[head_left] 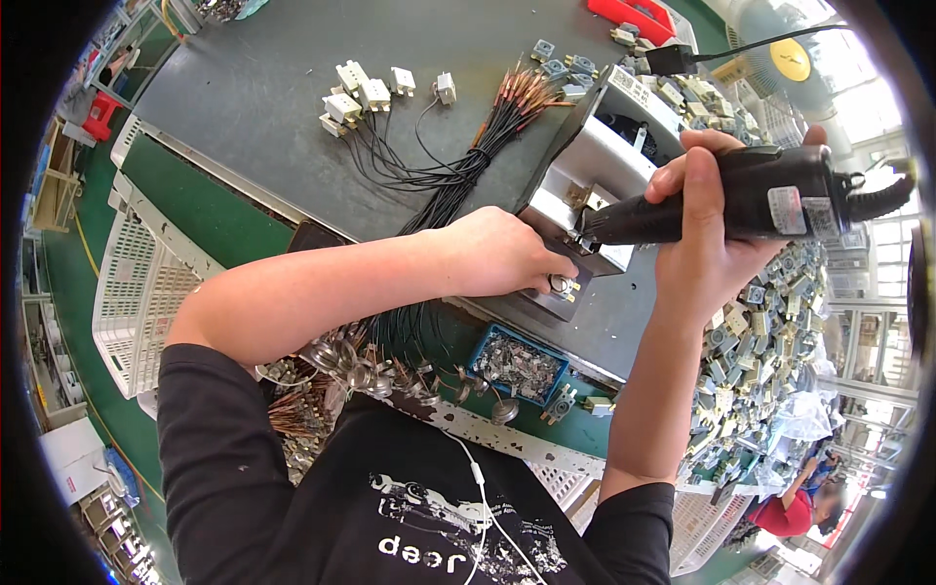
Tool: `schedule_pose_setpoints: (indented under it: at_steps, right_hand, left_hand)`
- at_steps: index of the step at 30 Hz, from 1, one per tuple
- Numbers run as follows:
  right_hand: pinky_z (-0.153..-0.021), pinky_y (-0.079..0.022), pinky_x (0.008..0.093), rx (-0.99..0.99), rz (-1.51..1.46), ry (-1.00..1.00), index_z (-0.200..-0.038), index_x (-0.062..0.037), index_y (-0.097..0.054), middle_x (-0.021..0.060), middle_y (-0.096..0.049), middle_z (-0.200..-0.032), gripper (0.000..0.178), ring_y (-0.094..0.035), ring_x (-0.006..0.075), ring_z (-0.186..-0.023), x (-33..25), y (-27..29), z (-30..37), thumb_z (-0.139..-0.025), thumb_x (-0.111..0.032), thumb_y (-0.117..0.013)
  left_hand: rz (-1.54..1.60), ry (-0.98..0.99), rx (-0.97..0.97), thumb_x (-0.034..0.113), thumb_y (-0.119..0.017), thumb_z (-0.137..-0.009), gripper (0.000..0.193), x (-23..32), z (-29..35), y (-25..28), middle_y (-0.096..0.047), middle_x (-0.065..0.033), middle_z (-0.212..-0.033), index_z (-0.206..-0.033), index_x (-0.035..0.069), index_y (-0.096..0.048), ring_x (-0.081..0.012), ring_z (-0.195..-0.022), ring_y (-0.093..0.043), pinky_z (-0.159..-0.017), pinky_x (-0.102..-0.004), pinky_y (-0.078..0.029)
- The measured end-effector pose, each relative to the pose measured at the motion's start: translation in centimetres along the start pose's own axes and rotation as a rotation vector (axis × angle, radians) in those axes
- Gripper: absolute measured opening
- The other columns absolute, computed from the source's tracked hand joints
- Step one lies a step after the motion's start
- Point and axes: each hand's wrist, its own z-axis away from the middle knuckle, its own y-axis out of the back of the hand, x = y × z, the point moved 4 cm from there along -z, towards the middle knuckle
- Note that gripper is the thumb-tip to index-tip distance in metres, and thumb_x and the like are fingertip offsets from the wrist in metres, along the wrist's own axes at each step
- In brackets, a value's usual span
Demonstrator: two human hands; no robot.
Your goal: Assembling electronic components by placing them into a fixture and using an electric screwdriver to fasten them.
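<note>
My right hand (704, 219) is wrapped round a black electric screwdriver (770, 195), held nearly level. Its narrow end points left into a silver metal fixture (561, 180), close to a small pale block (593, 199) seated there. Whether the bit touches a screw is too small to tell. My left hand (499, 255) is closed at the fixture's near side, its fingertips at a small round silvery piece (560, 284) on the dark base. The fingers partly hide what they grip. A bundle of black wires (458, 175) with coppery ends passes beyond my left forearm.
Cream-coloured blocks (373, 94) on wires lie at the far left of the dark table (263, 88). A blue tray (564, 369) of small metal parts sits nearby. Grey and cream blocks (746, 341) pile up at right. A red bin (634, 15) stands behind; a person (785, 512) is lower right.
</note>
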Motion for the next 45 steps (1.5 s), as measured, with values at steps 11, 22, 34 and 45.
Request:
schedule_pose_setpoints:
  at_steps: [11,22,34,45]
  right_hand:
    - [-0.054,-0.056,0.0295,0.321,0.13,0.107,-0.142,-0.0019,-0.027,0.0181,-0.07,-0.096,0.065,-0.063,0.0145,-0.06,-0.3,-0.5,1.6,-0.092,0.001,-0.069]
    - [-0.062,-0.057,0.0322,0.142,0.097,0.093,-0.15,-0.0064,-0.023,0.0221,-0.068,-0.103,0.073,-0.064,0.0169,-0.067,-0.2,0.5,1.3,-0.093,0.0,-0.068]
    - [-0.056,-0.057,0.0284,0.104,0.01,0.132,-0.141,-0.0053,-0.024,0.0291,-0.066,-0.115,0.062,-0.066,0.0173,-0.064,0.6,-0.5,0.2,-0.093,0.007,-0.061]
    - [-0.055,-0.056,0.032,0.184,-0.019,0.077,-0.151,-0.0161,-0.015,0.0236,-0.067,-0.102,0.076,-0.062,0.0155,-0.06,-0.5,0.6,1.0,-0.094,0.007,-0.061]
  left_hand:
    - [0.011,0.002,0.012,0.033,-0.062,-0.095,0.036,-0.1,0.2,-0.2,-0.071,-0.009,-0.089,-0.13,0.028,-0.064,-0.0296,-0.093,-0.07,-0.079,-0.043,-0.056]
    - [0.026,-0.001,0.041,0.033,-0.061,-0.096,0.037,-0.3,0.0,-0.7,-0.069,-0.0079,-0.083,-0.133,0.03,-0.064,-0.0291,-0.085,-0.07,-0.072,-0.0418,-0.055]
    - [0.04,0.019,0.013,0.035,-0.063,-0.094,0.037,-0.4,0.0,-0.4,-0.072,-0.0089,-0.093,-0.131,0.03,-0.065,-0.0287,-0.094,-0.07,-0.08,-0.0416,-0.056]
    - [0.083,0.031,0.019,0.037,-0.061,-0.096,0.038,-0.4,0.2,-0.3,-0.072,-0.0095,-0.098,-0.133,0.03,-0.064,-0.0307,-0.097,-0.069,-0.083,-0.0429,-0.055]
